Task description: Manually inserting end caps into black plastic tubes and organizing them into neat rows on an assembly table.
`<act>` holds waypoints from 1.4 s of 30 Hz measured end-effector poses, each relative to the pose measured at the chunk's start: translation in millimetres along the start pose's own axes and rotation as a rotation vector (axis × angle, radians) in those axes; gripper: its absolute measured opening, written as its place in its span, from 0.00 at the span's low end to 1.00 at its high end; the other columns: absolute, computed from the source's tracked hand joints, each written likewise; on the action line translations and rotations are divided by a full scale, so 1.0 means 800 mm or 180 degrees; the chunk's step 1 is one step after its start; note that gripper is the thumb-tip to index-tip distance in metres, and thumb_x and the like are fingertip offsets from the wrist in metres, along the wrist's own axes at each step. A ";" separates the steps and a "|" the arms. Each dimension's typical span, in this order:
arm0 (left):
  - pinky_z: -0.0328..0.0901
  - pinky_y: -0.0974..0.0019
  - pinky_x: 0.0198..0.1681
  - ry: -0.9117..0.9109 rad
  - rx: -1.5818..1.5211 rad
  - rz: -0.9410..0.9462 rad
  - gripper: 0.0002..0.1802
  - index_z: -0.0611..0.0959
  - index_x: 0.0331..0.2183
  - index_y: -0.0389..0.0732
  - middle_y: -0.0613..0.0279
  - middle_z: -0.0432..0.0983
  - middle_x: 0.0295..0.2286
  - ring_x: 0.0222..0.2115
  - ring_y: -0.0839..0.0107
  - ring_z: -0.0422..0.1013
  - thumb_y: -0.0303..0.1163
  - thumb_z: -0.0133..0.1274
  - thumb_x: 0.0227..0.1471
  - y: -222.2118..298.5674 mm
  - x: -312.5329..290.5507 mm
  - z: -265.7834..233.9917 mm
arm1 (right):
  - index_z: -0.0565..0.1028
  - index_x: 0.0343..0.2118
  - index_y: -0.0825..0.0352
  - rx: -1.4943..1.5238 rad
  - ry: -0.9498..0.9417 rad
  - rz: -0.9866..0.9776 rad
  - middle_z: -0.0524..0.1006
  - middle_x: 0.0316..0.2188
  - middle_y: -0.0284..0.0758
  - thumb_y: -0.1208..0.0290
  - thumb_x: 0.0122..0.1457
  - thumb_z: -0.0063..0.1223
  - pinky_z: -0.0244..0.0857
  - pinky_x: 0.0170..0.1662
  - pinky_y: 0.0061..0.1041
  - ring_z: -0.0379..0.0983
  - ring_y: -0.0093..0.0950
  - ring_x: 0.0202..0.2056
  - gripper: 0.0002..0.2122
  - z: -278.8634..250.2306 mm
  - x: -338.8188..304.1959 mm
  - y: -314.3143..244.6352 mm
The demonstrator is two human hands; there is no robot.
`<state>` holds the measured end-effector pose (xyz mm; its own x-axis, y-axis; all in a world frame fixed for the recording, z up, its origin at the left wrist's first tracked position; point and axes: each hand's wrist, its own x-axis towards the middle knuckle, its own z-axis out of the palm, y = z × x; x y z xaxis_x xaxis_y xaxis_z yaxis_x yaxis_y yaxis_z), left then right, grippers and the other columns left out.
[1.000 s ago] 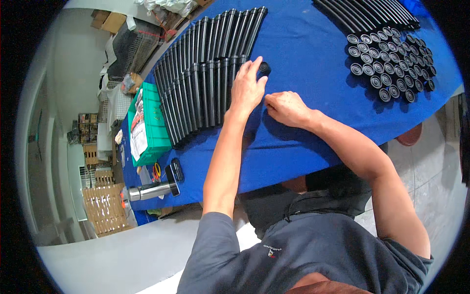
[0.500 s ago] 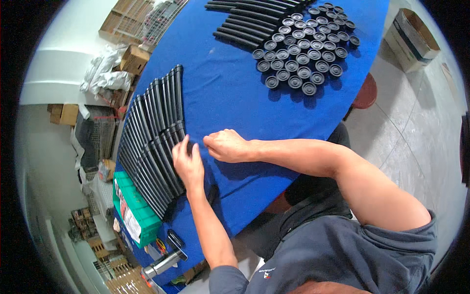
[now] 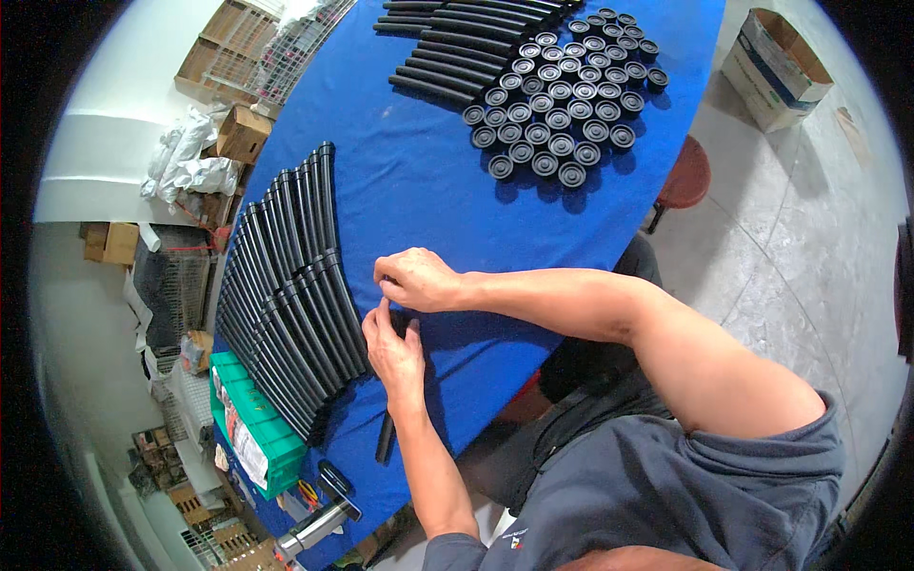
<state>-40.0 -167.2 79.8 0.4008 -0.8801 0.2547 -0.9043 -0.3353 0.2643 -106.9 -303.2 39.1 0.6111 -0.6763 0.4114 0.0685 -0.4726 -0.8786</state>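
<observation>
My left hand (image 3: 395, 354) is closed around a black tube (image 3: 385, 440), whose lower end sticks out beneath my wrist. Its fingertips meet my right hand (image 3: 419, 280), which is closed in a pinch at the tube's far end. What the right fingers hold is hidden behind them. Just left of my hands, many black tubes (image 3: 300, 285) lie side by side in two overlapping rows, with collars at their ends. Farther off, on the same blue cloth (image 3: 419, 181), are round black ringed caps (image 3: 560, 145) in a cluster, beside more black tubes (image 3: 447, 65).
A green crate (image 3: 249, 419) with papers stands at the table's left edge, near a silver-and-black tool (image 3: 322, 523). Beyond the right edge are a red stool (image 3: 687, 176) and an open carton (image 3: 776, 71) on the floor. Boxes and wire racks line the left wall.
My left hand has moved right, away from the tube rows, and a tube now shows under it. The two hands have come together. The whole view has shifted slightly.
</observation>
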 end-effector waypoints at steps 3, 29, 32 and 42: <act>0.65 0.57 0.49 0.0185 0.0224 -0.0114 0.23 0.77 0.47 0.35 0.49 0.73 0.42 0.43 0.53 0.71 0.26 0.59 0.47 -0.001 -0.022 -0.022 | 0.76 0.29 0.69 0.0395 -0.0107 -0.0009 0.79 0.28 0.46 0.70 0.51 0.50 0.71 0.36 0.40 0.78 0.43 0.32 0.08 -0.003 -0.002 -0.006; 0.63 0.67 0.50 -0.0900 -0.1925 -0.1404 0.22 0.74 0.50 0.29 0.57 0.74 0.43 0.43 0.70 0.70 0.31 0.53 0.57 -0.049 -0.163 -0.114 | 0.61 0.63 0.58 0.2302 -0.4143 0.0786 0.73 0.24 0.29 0.70 0.53 0.59 0.63 0.22 0.20 0.66 0.18 0.20 0.32 0.000 -0.047 -0.055; 0.63 0.65 0.51 -0.1248 -0.2089 -0.1177 0.22 0.75 0.49 0.29 0.52 0.74 0.42 0.44 0.65 0.71 0.31 0.53 0.56 -0.044 -0.159 -0.108 | 0.64 0.62 0.56 0.2571 -0.4631 0.0636 0.74 0.26 0.29 0.70 0.54 0.61 0.64 0.24 0.20 0.66 0.18 0.21 0.31 0.004 -0.044 -0.045; 0.61 0.68 0.49 -0.1016 -0.2397 -0.1908 0.25 0.74 0.42 0.33 0.63 0.73 0.38 0.40 0.72 0.69 0.30 0.67 0.44 -0.044 -0.164 -0.096 | 0.74 0.54 0.59 0.2609 -0.4730 0.0476 0.77 0.28 0.30 0.72 0.51 0.63 0.65 0.25 0.20 0.68 0.18 0.23 0.24 0.014 -0.048 -0.030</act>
<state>-49.6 -13.8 108.4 0.6002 -0.7222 -0.3437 -0.1950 -0.5489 0.8128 -122.9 -259.6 41.7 0.7722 0.6114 0.1731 0.0140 0.2561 -0.9666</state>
